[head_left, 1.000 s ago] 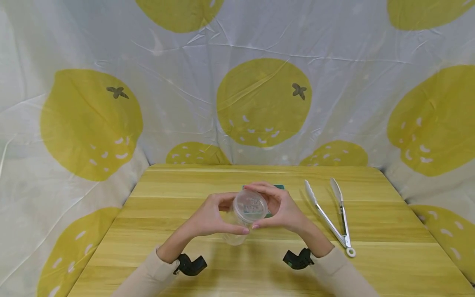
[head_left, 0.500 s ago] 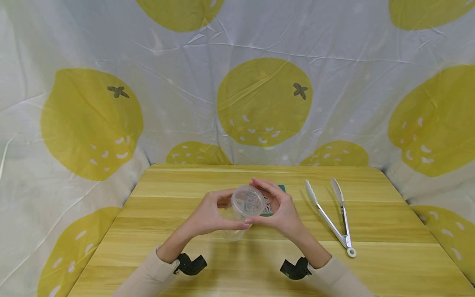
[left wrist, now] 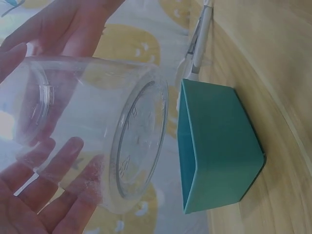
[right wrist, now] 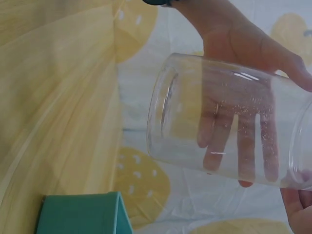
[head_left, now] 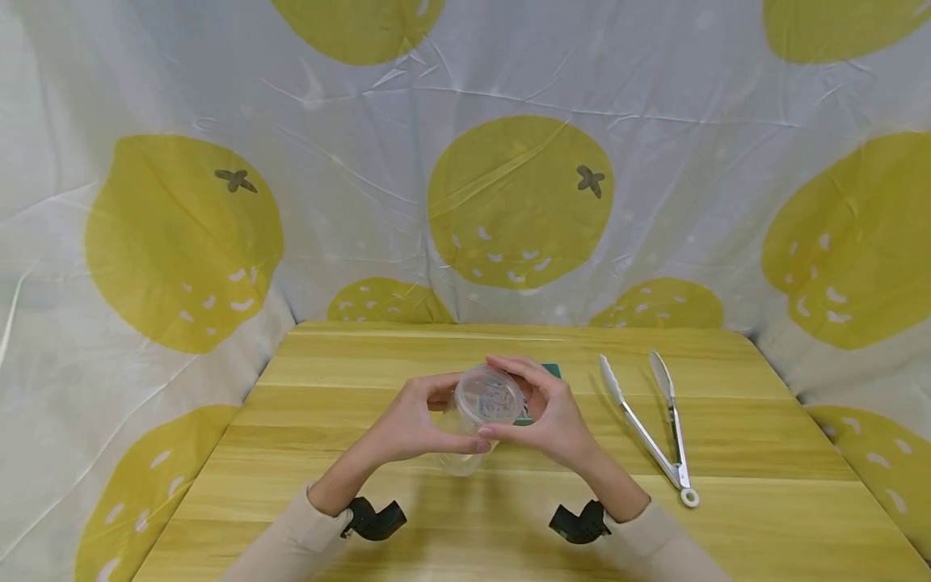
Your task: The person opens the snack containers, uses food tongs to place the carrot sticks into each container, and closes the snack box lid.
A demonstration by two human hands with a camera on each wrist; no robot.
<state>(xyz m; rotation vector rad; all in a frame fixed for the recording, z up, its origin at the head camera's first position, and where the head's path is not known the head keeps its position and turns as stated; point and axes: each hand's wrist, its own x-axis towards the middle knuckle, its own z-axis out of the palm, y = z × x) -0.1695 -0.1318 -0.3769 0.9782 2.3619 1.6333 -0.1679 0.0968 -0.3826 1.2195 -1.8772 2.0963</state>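
Observation:
A clear plastic jar (head_left: pixel 460 461) is held tilted above the table between both hands. Around its body the left hand (head_left: pixel 414 422) grips, the fingers behind and the thumb in front. The right hand (head_left: pixel 556 416) holds the clear lid (head_left: pixel 491 394) at the top, its thumb near the left thumb and its fingers over the far rim. Through the transparent wall of the jar (right wrist: pixel 224 117), the left fingers show spread in the right wrist view. Below the jar base stands a teal box (left wrist: pixel 224 146), mostly hidden behind the right hand in the head view.
Metal tongs (head_left: pixel 657 440) with white tips lie spread on the right of the wooden table (head_left: pixel 327 356). Greyish bits (head_left: pixel 525 411) show at the teal box. A lemon-print curtain (head_left: pixel 516 202) surrounds the back and sides.
The right hand has shifted slightly around the lid; its fingers lifted, then settled back, while its thumb moved left. The jar has wobbled slightly. The left hand has stayed nearly still.

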